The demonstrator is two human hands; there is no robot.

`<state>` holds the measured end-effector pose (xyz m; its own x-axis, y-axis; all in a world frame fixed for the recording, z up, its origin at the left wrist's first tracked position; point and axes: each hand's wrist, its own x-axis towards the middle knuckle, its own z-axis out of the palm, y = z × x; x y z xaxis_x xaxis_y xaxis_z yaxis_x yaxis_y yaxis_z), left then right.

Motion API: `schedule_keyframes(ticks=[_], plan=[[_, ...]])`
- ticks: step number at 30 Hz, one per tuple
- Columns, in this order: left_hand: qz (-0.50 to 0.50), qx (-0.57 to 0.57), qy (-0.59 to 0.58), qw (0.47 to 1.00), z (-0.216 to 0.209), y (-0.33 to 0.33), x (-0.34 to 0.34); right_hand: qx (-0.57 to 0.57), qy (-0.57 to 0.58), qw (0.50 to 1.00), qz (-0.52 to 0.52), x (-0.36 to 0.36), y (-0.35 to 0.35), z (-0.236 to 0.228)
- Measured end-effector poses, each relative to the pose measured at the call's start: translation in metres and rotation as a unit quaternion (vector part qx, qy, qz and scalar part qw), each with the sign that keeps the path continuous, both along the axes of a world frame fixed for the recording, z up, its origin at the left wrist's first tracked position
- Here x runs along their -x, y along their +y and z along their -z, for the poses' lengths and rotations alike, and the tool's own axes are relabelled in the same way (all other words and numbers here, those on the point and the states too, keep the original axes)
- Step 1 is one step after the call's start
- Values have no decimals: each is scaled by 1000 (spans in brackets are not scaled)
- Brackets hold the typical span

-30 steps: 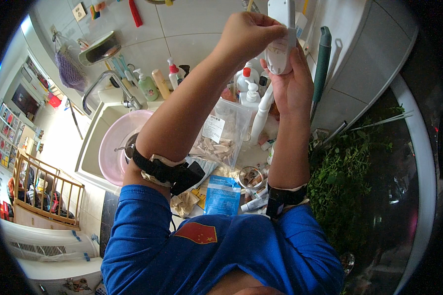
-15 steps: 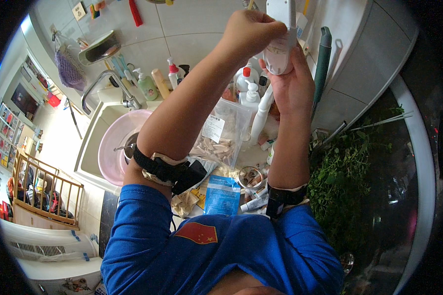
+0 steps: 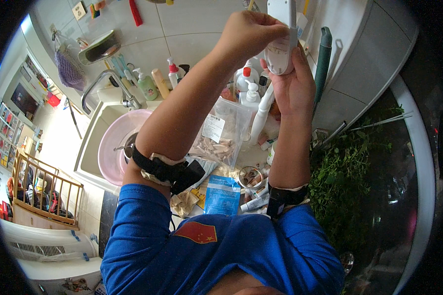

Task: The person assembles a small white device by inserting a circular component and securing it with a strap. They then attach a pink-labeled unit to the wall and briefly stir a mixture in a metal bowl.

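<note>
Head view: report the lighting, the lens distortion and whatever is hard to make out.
Head view: bright, washed-out floor at left, while the plants at right sit in dimness; head view: black corners, and the pale frame at right bows in the fisheye; head view: faint markings on the white device in the right hand too small to make out.

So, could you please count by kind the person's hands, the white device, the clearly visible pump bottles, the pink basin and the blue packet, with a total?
Left hand and right hand: 2
White device: 1
Clearly visible pump bottles: 3
Pink basin: 1
Blue packet: 1
Total: 8
</note>
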<state>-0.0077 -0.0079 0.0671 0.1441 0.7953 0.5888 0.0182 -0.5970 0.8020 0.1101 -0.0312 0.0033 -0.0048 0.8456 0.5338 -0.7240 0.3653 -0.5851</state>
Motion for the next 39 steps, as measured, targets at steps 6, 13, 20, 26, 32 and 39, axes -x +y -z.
schedule_keyframes(ticks=[6, 13, 20, 26, 32, 39], plan=[[-40, 30, 40, 998, -6, -6, -5, 4, 2, 1000, 20, 3, -4, -1], [-14, 14, 17, 1000, -1, 0, -6, 0, 6, 1000, -14, 1, -2, -2], [-33, 21, 2, 999, 2, 0, -5, 6, 30, 998, -64, -1, -1, -1], [-29, 31, -13, 999, 5, 1, 1, 21, 49, 993, -101, -5, -1, 0], [-69, -103, 29, 992, 11, -7, -6, 11, 48, 995, -92, -4, 1, 1], [-66, -110, 24, 991, 8, -3, -5, -2, 13, 999, -33, -3, -1, 1]])
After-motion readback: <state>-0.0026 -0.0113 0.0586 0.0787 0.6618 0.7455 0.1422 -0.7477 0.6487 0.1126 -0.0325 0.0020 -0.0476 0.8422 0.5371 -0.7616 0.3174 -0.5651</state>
